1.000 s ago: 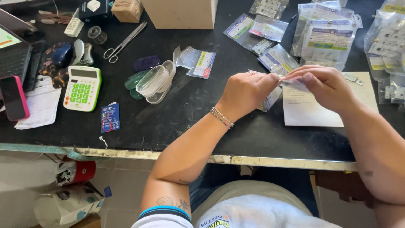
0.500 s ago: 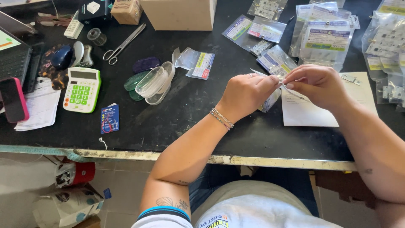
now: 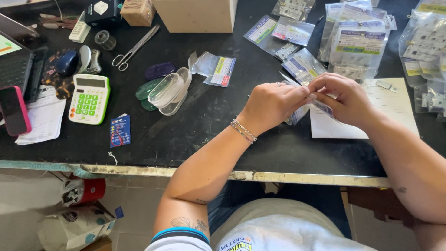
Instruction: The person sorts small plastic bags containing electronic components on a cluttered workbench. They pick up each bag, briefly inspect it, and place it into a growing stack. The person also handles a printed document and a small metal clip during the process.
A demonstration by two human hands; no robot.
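While both hands stay pinched together as before, I see my left hand (image 3: pixel 272 104) and right hand (image 3: pixel 346 100) gripping one small clear packet (image 3: pixel 297 115) (fingertips closed), above the white paper sheet (image 3: pixel 395 111).

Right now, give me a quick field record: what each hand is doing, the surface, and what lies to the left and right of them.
left hand: pinching a small clear bag, bracelet on the wrist
right hand: gripping the same small clear bag from the other side
surface: black table
under the hands: white paper sheet
left side: green and white calculator, scissors, pink phone
right side: heap of packets
back: cardboard box
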